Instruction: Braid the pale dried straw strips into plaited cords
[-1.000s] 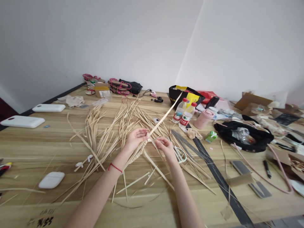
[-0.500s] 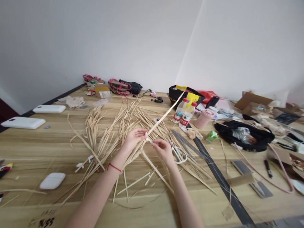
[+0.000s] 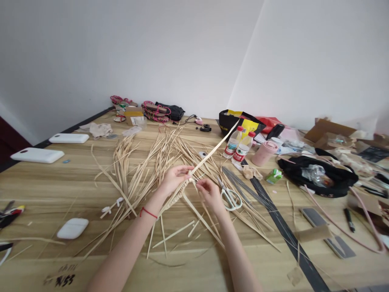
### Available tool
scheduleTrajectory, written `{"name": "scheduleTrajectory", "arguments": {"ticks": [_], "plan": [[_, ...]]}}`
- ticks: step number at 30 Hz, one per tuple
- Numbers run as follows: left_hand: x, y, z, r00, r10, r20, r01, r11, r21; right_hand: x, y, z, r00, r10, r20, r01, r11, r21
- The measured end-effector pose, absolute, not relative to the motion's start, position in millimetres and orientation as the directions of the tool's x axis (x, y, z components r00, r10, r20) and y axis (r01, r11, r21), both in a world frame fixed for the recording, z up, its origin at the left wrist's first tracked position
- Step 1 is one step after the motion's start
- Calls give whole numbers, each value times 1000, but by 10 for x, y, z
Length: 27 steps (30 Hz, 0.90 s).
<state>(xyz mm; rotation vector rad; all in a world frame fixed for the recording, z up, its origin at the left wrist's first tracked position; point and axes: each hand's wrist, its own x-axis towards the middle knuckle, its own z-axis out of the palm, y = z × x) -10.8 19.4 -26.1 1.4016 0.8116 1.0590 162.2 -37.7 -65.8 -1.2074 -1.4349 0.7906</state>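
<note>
My left hand pinches the upper end of a narrow braided straw piece between thumb and fingers. From this grip a long pale straw strip sticks up and to the right. Close on the right, my right hand has its fingertips pinched on what looks like a thin straw strip at the edge of the braid; the fingers partly hide it. Loose straw strips lie spread behind and beneath both hands. Scissors with pale handles lie just right of my right hand.
Two bottles and a pink cup stand at the back right, before a black and yellow bag. A black pouch lies farther right. A white earbud case and white power banks lie left.
The whole view has shifted slightly, so the table things appear a little farther right. Both hands keep their grip at the braid's end with very little movement.
</note>
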Motion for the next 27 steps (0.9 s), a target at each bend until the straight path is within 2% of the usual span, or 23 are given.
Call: {"name": "scheduleTrajectory", "arguments": {"ticks": [5, 11, 18, 23, 27], "plan": [[-113, 213, -287, 345, 925, 159, -62, -147, 987, 1643, -352, -702, 53, 965, 258, 224, 240, -945], [-106, 209, -286, 345, 923, 172, -68, -158, 985, 1575, -394, -623, 41, 981, 191, 43, 189, -981], [-68, 171, -257, 345, 928, 142, -95, -115, 989, 1514, -400, -623, 192, 952, 241, 106, 224, -969], [-81, 157, -222, 343, 929, 142, -133, -101, 986, 1527, -394, -648, 187, 930, 317, 224, 273, -935], [-118, 180, -219, 340, 930, 139, -125, -102, 987, 1530, -383, -650, 147, 961, 236, 122, 219, -968]]}}
